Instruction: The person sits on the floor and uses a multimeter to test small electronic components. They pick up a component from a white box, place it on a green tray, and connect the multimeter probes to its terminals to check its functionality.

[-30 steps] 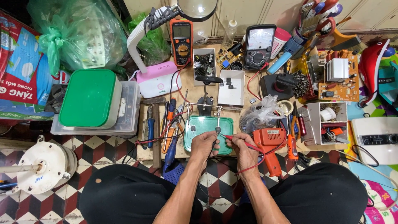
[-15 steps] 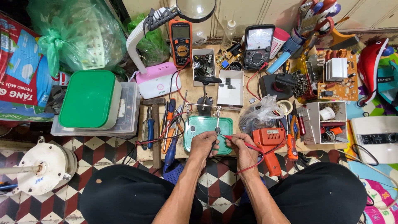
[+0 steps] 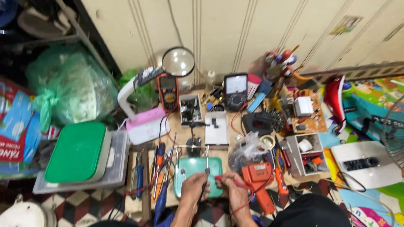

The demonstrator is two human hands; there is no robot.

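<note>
Green circuit board lying on the low bench, being probed: left hand pinching a black probe, right hand gripping a red probe; next contact is calling for steady tip placement

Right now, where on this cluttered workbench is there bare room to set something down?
Little. A bare wooden strip lies between the pink lamp base and the white rectangular box. Around the green circuit board, under both hands, tools crowd every side.
</note>
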